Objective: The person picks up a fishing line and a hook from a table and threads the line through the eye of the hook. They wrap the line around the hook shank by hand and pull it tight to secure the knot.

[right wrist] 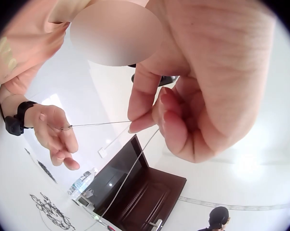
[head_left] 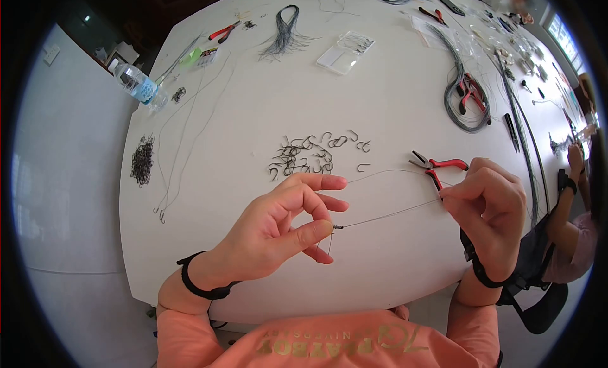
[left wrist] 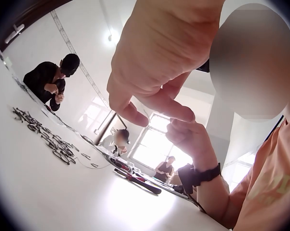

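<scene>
Over the front of the table, my left hand (head_left: 282,228) pinches a small dark fishing hook (head_left: 338,227) between thumb and index finger. The other left fingers are spread. A thin fishing line (head_left: 392,215) runs taut from the hook to my right hand (head_left: 491,206), which pinches it between thumb and forefinger with the other fingers curled in. In the right wrist view the line (right wrist: 99,124) spans the gap between both hands, and a loose length hangs below the right fingers. Beyond the left fingertips lies a scattered group of dark hooks (head_left: 304,154).
Red-handled pliers (head_left: 443,164) lie just beyond my right hand. At left are a hook pile (head_left: 142,162), a water bottle (head_left: 139,86) and lines with hooks. Line bundles (head_left: 285,35), a clear box (head_left: 345,53) and more pliers (head_left: 472,95) lie farther back. Other people sit around the table.
</scene>
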Motion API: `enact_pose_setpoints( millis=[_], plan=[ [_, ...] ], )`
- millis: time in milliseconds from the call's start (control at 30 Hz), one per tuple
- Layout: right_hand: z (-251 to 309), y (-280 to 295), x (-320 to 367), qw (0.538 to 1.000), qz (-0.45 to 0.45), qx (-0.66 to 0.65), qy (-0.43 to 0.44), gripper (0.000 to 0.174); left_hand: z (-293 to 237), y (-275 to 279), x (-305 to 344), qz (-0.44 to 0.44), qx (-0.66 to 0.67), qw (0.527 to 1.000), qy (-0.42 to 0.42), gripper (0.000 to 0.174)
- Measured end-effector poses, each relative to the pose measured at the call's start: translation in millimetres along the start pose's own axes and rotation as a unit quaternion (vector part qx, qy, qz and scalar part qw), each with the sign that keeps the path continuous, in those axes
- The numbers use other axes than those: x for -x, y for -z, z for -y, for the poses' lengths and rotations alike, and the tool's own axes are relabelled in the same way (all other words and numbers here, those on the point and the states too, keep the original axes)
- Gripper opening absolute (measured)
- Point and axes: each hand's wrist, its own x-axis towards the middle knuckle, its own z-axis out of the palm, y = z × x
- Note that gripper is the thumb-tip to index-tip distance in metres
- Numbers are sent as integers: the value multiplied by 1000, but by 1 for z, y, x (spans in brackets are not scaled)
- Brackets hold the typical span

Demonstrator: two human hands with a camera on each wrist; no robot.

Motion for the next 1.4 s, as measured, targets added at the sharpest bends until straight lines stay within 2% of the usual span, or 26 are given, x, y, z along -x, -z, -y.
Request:
enact_pose_setpoints(
  millis=[133, 267, 367, 467, 567, 633, 767, 967, 1167, 1233, 1267, 1400],
  plan=[
    [-1, 4, 1, 999, -36, 0, -33, 8, 1, 0, 0, 1, -1, 1000, -7, 8],
    [0, 8, 3, 999, -38, 21, -12, 7, 3, 1, 0, -1, 13, 1000, -12, 7],
    [4, 10, 5, 998, -53, 34, -20, 7, 9, 1, 0, -1, 10, 999, -40, 6],
    [4, 10, 7, 995, -92, 22, -38, 9, 7, 0, 0, -19, -24, 999, -30, 8],
    [3, 12, 8, 996, -90, 23, -15, 9, 7, 1, 0, -11, 6, 1000, -17, 4],
    [4, 12, 9, 991, -124, 44, -17, 8, 5, 1, 0, -9, 6, 1000, -13, 4],
    [1, 20, 11, 992, -115, 59, 9, 8, 4, -1, 0, -5, 15, 1000, -13, 5],
    [0, 25, 14, 989, -129, 58, 32, 6, 2, -3, 2, -19, -20, 1000, -7, 6],
    [-1, 28, 16, 989, -133, 66, 17, 6, 0, -2, 2, -24, 12, 1000, -1, 7],
    [-1, 30, 16, 986, -138, 81, -56, 8, -3, -2, 2, -23, 23, 999, 6, 7],
    [-3, 31, 16, 986, -137, 81, -54, 8, -4, -3, 2, -20, 34, 999, 13, 7],
    [-11, 33, 15, 985, -16, 141, -99, 10, -2, -2, 2, -28, 35, 999, 2, 7]
  ],
)
